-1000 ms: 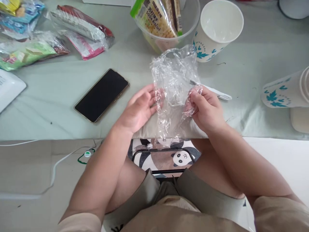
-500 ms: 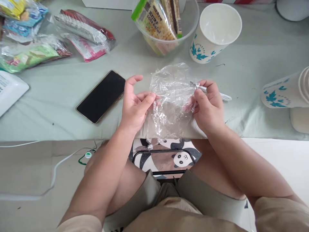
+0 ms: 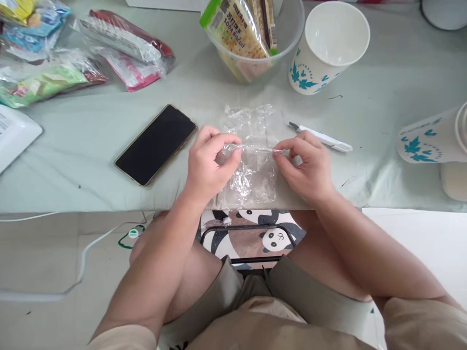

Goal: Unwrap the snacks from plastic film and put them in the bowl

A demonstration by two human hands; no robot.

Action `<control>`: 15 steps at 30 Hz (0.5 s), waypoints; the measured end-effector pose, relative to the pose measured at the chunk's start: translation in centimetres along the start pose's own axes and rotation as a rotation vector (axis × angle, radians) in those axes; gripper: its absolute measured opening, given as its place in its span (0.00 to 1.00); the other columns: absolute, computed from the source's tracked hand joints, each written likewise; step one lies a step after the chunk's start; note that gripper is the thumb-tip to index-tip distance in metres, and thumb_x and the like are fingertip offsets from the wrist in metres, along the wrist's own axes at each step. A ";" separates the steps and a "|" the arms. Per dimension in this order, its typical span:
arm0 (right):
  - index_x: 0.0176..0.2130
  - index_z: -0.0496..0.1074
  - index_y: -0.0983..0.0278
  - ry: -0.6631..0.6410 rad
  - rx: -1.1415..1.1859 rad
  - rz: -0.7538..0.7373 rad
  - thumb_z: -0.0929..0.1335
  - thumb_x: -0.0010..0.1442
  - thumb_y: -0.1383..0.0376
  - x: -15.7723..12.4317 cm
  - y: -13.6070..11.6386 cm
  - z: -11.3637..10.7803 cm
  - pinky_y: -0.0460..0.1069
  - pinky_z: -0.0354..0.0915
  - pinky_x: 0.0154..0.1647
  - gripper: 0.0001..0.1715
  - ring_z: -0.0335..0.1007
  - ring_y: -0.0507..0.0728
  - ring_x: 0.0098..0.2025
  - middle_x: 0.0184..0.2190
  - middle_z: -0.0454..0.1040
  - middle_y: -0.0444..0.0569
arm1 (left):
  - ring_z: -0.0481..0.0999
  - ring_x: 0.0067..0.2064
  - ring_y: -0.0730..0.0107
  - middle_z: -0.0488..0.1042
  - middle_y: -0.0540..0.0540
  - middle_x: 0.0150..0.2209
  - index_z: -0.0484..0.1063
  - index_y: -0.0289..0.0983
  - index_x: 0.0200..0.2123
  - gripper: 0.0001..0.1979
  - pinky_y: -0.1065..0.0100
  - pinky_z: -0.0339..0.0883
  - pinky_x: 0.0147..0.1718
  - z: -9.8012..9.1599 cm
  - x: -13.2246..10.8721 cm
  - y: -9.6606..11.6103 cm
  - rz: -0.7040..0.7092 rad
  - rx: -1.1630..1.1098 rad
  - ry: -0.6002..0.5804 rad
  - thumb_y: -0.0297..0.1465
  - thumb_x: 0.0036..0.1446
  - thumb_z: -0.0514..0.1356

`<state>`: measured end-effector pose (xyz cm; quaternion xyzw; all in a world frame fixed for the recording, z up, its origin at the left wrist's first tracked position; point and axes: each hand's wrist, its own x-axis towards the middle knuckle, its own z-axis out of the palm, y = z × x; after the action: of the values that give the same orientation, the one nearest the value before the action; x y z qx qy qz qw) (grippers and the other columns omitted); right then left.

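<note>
A crinkled clear plastic bag [image 3: 253,141] lies on the pale green tablecloth [image 3: 91,146] near the table's front edge. My left hand [image 3: 209,163] pinches its left side with curled fingers. My right hand [image 3: 304,163] pinches its right side. Between the two hands the plastic is drawn into a tight horizontal fold. A white utility knife [image 3: 321,137] lies just beyond my right hand.
A black phone [image 3: 156,143] lies left of my hands. Behind stand a clear bowl of biscuit packs [image 3: 251,29] and a paper cup [image 3: 324,46]. More cups [image 3: 434,136] lie at the right edge. Snack bags [image 3: 120,46] fill the far left.
The bag was held up and spread out; now it is lowered flat onto the cloth and folded over, both hands having closed in along the fold.
</note>
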<state>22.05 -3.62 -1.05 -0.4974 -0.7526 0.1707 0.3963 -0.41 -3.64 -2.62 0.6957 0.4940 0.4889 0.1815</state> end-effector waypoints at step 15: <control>0.50 0.63 0.55 -0.149 0.651 0.312 0.72 0.56 0.36 -0.2 -2.0 0.1 0.50 0.69 0.30 0.35 0.72 0.53 0.32 0.34 0.74 0.44 | 0.75 0.21 0.73 0.75 0.55 0.26 0.65 0.47 0.50 0.22 0.70 0.67 0.21 0.9 -0.1 1.1 -0.484 -0.704 -0.116 0.51 0.62 0.64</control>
<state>20.72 -4.67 0.10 -0.4402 -0.6006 0.4954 0.4473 0.89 -4.04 -2.29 0.4818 0.4350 0.5312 0.5444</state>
